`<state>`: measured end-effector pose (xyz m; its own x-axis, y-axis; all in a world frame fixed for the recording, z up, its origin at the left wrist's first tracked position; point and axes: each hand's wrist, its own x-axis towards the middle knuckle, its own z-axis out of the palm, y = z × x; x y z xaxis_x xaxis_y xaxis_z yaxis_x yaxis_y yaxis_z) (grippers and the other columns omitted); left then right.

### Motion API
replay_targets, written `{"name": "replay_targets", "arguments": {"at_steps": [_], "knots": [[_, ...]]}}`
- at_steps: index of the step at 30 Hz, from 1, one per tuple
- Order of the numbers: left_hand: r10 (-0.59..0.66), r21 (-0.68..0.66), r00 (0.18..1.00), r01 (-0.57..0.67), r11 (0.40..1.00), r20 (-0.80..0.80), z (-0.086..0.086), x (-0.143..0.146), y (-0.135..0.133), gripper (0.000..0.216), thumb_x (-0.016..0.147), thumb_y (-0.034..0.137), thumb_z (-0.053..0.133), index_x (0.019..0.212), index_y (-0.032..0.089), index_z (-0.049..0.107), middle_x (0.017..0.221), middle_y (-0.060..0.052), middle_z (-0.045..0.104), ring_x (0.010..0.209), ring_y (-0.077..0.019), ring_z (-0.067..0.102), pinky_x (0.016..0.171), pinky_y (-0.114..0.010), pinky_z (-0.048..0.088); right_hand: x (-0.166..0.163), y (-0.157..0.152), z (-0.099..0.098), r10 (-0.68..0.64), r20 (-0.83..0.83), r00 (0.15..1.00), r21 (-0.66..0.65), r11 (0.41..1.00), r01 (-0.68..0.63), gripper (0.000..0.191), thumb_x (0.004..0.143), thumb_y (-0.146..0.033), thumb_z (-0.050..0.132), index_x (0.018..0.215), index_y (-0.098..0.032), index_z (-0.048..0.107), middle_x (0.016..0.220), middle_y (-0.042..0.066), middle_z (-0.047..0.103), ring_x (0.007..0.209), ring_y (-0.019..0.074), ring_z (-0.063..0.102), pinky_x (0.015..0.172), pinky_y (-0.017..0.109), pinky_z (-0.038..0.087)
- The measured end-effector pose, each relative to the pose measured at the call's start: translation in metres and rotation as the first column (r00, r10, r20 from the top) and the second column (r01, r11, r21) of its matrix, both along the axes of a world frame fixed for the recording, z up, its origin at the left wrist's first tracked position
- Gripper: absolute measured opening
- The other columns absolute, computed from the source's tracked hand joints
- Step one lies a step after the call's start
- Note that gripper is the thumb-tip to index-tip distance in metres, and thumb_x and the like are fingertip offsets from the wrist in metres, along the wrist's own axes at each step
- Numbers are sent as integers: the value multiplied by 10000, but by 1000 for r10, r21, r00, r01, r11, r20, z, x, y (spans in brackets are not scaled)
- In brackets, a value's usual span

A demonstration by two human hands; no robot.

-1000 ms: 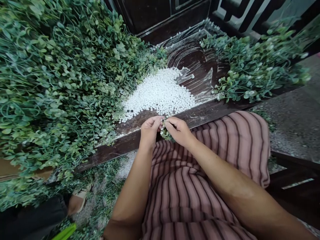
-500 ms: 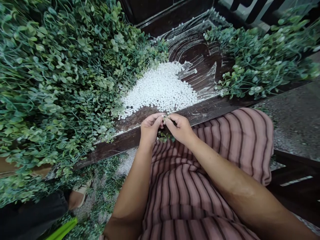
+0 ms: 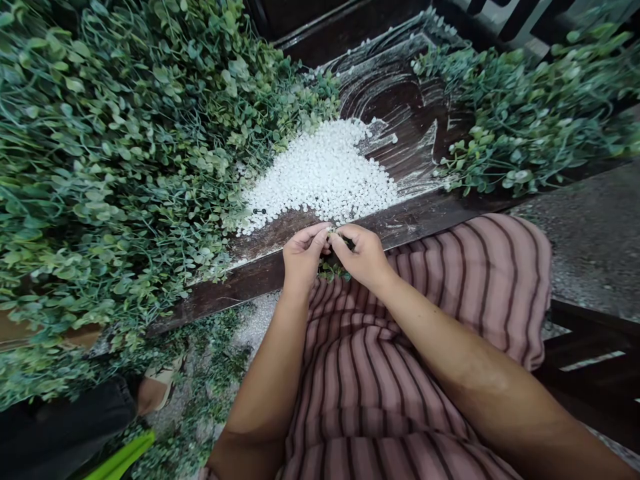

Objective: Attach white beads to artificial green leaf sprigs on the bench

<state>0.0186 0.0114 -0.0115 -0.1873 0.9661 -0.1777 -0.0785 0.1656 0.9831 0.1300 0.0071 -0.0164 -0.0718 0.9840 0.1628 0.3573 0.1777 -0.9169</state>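
Leafy green sprig (image 3: 334,271), at the middle of the frame, partly hidden below and between 2 pinching hands. Left hand (image 3: 303,257): thumb and forefinger drawn together at the tips, apparently around 1 white bead (image 3: 329,229). Right hand (image 3: 364,257): pinched likewise, apparently on a stem tip of the sprig; exact contact too small to make out.

Main risk, by judgement: a slip at the fingertips, from so slight a hold on so tiny a piece. Likely cost: bead lost in the heap of white beads (image 3: 320,170) just beyond the hands, or dropped past the front edge of the dark wooden bench (image 3: 420,217) to the speckled floor (image 3: 595,220), hard to spot there. Second risk: stem bent or pushed askew, from pressing too hard or at a slant. Possible too: a leaf nipped between the pads, from foliage bunched close under the fingers and largely out of sight.

Around the work, more chances for trouble. Great mound of leafy sprays (image 3: 125,147), filling the upper left and touching the heap: could slump over the beads if nudged. Smaller bunch of sprays (image 3: 530,127), upper right, reaching the bench's front edge: could slide off if brushed. Small black 2-lobed piece (image 3: 259,211), at the heap's lower left: easily gathered up with the beads by mistake. Striped cloth (image 3: 490,287) over a knee, close against the bench at right: a jolt there enough to scatter loose beads.
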Motion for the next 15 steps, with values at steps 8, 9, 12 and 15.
{"name": "replay_targets", "arguments": {"at_steps": [8,9,12,15], "knots": [[11,-4,1000,-11,1000,-2,2,1,-1,140,657,263,676,767,183,709,607,13,637,512,-70,508,548,-225,467,-1,0,1,-14,33,999,21,1000,13,226,794,-261,429,582,-193,466,618,14,499,616,142,472,600,258,359],[10,-4,1000,-10,1000,-9,2,1,-1,146,658,273,678,771,185,709,602,14,635,515,-72,511,549,-225,468,-1,0,1,-22,35,999,22,1000,21,227,794,-263,429,579,-195,460,614,11,494,613,140,467,597,256,356],[8,3,1000,-7,1000,-16,2,0,-1,164,652,296,687,769,183,708,614,9,643,524,-77,522,550,-227,475,-1,0,1,-34,35,999,17,999,33,232,793,-264,428,572,-198,446,604,6,482,608,136,456,593,250,349],[15,9,1000,-15,1000,-9,1,1,-1,163,648,291,690,768,181,709,622,7,649,529,-79,529,555,-232,479,-1,1,2,-30,46,998,8,1000,30,231,790,-254,429,567,-195,443,601,5,480,600,134,446,592,252,345]]}}
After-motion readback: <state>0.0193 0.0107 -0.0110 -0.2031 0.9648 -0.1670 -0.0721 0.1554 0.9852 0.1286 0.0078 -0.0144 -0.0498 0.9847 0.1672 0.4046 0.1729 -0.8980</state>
